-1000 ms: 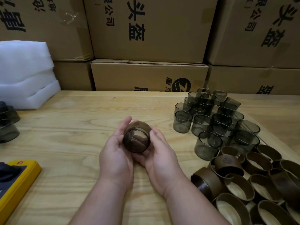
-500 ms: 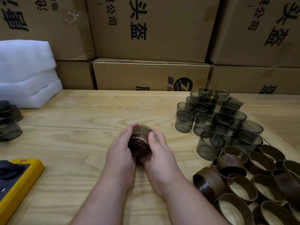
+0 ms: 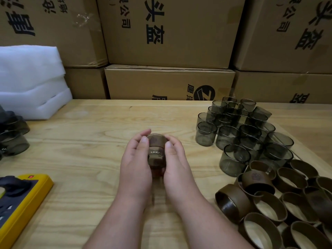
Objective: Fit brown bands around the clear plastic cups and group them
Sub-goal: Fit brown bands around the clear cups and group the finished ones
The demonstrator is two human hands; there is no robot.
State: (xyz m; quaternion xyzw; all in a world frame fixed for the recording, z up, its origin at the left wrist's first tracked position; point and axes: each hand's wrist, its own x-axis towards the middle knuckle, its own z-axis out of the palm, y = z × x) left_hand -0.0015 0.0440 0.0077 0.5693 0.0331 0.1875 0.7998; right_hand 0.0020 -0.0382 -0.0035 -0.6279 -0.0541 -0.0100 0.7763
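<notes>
Loose brown bands [image 3: 280, 203] crowd the tabletop's [image 3: 86, 159] near right corner. At mid-table the left hand [image 3: 135, 166] and right hand [image 3: 177, 168] clasp a cup [image 3: 156, 155] wearing a band [image 3: 156, 141]. Bare cups [image 3: 240, 130] cluster toward the far right edge.

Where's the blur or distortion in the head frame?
Head view: motion blur smears the cup between the left hand and right hand; wide-angle bowing tilts the cardboard boxes; soft, even light, with faint glints on the bare cups.
</notes>
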